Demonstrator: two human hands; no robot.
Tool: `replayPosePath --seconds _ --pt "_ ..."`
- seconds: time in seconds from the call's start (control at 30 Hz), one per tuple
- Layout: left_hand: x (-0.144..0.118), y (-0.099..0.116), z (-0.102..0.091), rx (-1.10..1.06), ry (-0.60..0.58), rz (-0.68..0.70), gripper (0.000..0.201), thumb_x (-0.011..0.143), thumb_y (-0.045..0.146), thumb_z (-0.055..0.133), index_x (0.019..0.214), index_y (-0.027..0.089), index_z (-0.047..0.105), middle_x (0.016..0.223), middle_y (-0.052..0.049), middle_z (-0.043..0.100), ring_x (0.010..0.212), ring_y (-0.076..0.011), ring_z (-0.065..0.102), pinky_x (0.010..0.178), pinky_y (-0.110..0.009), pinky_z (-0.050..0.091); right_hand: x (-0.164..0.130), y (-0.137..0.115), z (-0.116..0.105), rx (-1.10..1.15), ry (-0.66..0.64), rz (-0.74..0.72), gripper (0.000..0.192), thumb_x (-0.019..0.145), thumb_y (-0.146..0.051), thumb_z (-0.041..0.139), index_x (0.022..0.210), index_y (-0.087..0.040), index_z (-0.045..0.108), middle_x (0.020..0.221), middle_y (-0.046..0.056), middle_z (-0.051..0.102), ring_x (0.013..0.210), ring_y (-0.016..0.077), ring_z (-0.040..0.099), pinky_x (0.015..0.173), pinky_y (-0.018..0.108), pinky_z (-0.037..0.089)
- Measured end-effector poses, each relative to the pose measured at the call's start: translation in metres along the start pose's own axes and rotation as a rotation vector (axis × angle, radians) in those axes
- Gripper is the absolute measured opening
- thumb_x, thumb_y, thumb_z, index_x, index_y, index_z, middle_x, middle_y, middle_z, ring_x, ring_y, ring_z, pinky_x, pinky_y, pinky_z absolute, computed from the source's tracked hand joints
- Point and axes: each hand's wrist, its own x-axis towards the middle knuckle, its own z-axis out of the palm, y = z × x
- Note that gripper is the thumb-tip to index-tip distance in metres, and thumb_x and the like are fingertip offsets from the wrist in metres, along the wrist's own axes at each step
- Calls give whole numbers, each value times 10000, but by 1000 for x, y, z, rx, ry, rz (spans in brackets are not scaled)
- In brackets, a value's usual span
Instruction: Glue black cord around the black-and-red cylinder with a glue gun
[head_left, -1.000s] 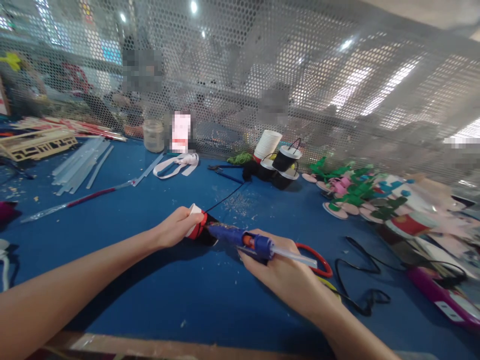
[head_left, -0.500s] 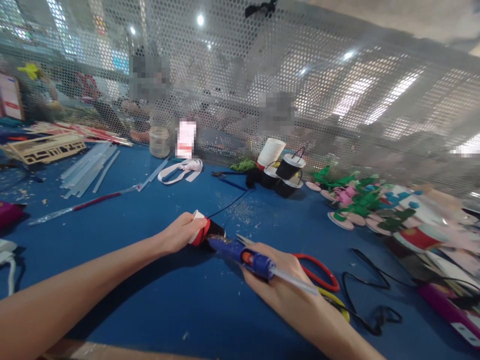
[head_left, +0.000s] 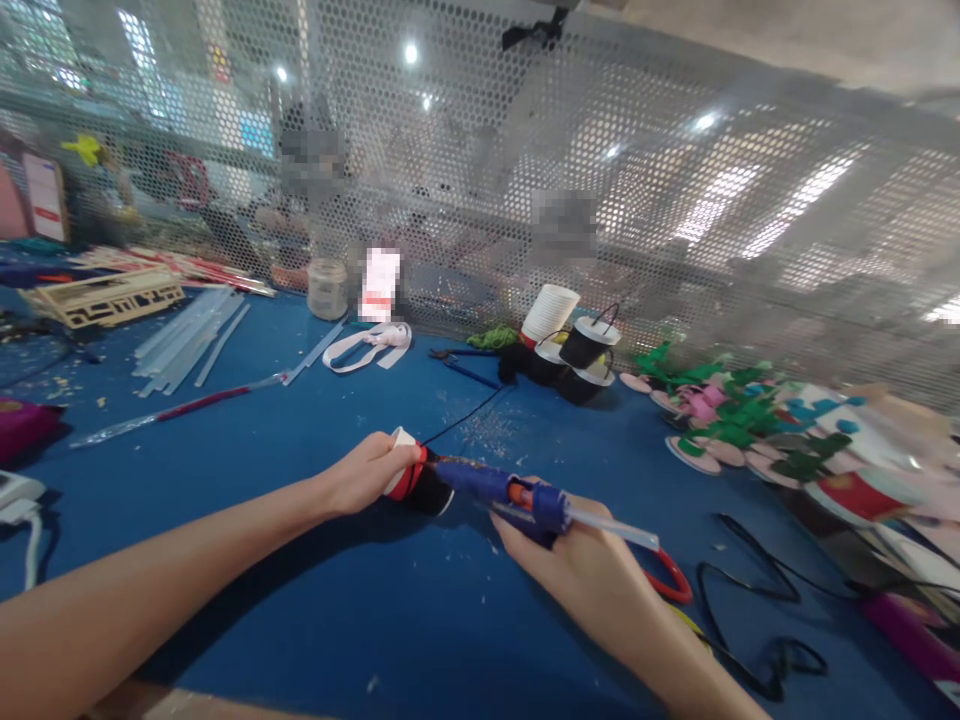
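Blue glue gun, clenched in right hand, noses into the black-wrapped cup that left hand grasps at table centre; black cord trails toward 1 o'clock, wrapping unfinished.

Craft workshop: blue worktable, glue sticks, mesh partition.

Glue gun right of cup; scissors behind hand
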Motion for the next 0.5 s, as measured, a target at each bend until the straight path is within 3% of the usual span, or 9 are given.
replayPosePath --seconds 0.27,0.5 --pt "0 -4 1 25 8 7 306 710 368 340 490 156 345 458 56 271 432 -62 235 409 -200 181 5 6 4 7 21 65 122 688 -253 464 604 -167 485 491 -32 461 434 88 386 406 193 342" --pt "-1 -2 1 17 9 -5 302 703 367 354 487 155 348 453 57 277 430 -62 239 404 -196 181 3 0 -1 -16 -4 103 178 678 -264 458 528 -174 428 440 -45 400 391 76 348 364 190 310"
